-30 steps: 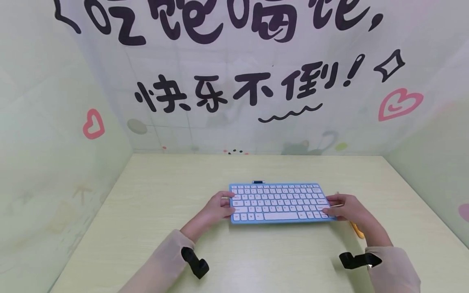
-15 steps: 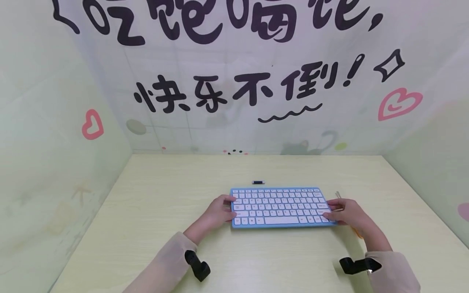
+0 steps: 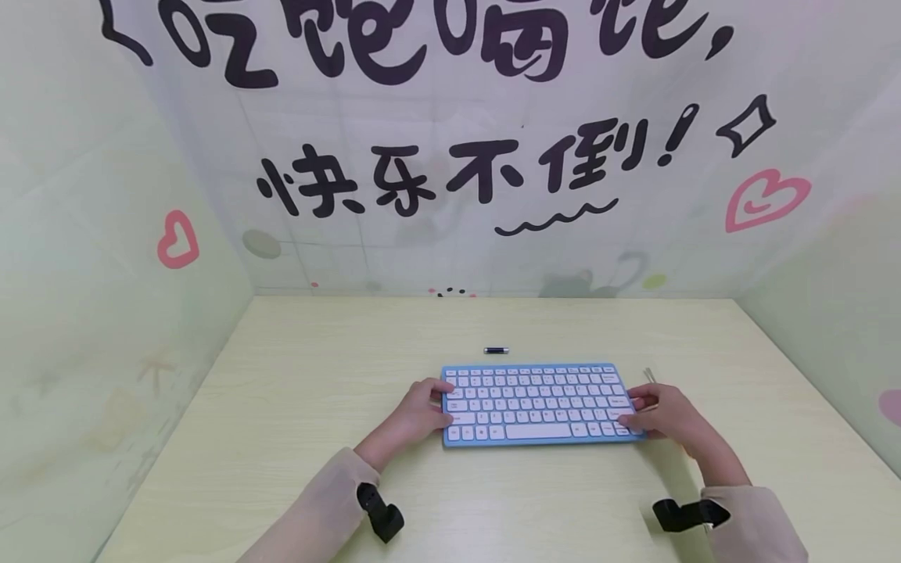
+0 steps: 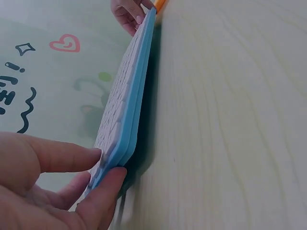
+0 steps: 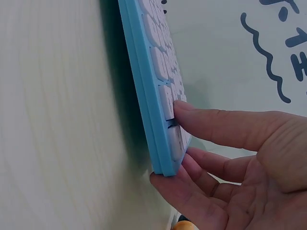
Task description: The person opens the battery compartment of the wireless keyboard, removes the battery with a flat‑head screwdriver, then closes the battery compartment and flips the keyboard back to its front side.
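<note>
A light blue keyboard with white keys is held level by both hands, close over the pale table, a dark shadow beneath it in both wrist views. At its left end my left hand grips it, thumb on the keys and a fingertip under the blue edge. My right hand pinches the right end, its thumb on the corner keys and fingers below. Behind the keyboard lies a small dark cylinder with silver ends.
Beside the right hand, a thin metal tip shows on the table; an orange part is mostly hidden by that hand. Patterned walls with black lettering enclose the back and sides.
Both hands have drawn the keyboard toward the body and lower, widening the gap between it and the small dark cylinder. The grip stays the same.
</note>
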`<action>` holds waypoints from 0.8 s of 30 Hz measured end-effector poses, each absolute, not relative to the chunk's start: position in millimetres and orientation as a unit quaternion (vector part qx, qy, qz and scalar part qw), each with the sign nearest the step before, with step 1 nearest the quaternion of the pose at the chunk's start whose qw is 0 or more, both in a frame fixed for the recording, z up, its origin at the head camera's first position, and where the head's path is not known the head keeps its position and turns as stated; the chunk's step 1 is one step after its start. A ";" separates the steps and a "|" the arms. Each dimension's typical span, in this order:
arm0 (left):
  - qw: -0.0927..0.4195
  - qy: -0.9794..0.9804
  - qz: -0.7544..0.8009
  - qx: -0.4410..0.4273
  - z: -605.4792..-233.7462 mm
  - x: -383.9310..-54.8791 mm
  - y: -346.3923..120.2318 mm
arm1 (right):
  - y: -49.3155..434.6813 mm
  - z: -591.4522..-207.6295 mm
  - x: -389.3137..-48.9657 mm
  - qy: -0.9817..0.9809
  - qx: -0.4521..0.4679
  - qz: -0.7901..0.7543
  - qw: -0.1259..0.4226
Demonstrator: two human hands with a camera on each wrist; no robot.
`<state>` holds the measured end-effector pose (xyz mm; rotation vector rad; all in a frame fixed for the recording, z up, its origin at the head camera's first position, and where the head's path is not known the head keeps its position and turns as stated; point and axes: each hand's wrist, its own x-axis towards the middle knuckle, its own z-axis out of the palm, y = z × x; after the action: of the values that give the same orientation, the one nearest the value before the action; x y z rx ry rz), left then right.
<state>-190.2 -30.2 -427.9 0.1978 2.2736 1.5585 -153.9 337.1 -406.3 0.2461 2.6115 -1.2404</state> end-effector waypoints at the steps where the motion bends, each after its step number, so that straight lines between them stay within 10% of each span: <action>1: 0.187 0.808 0.554 0.070 -428.0 -190.2 -30.3 | 336.6 -406.6 -153.6 0.893 0.085 -0.424 0.121; 24: 0.189 0.789 0.583 0.035 -421.0 -198.3 -54.6 | 350.8 -403.1 -176.6 0.878 0.067 -0.454 0.135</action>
<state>-198.3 -54.6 -421.0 0.0985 2.2200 1.6397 -176.6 350.8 -403.1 0.1933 2.5436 -1.3161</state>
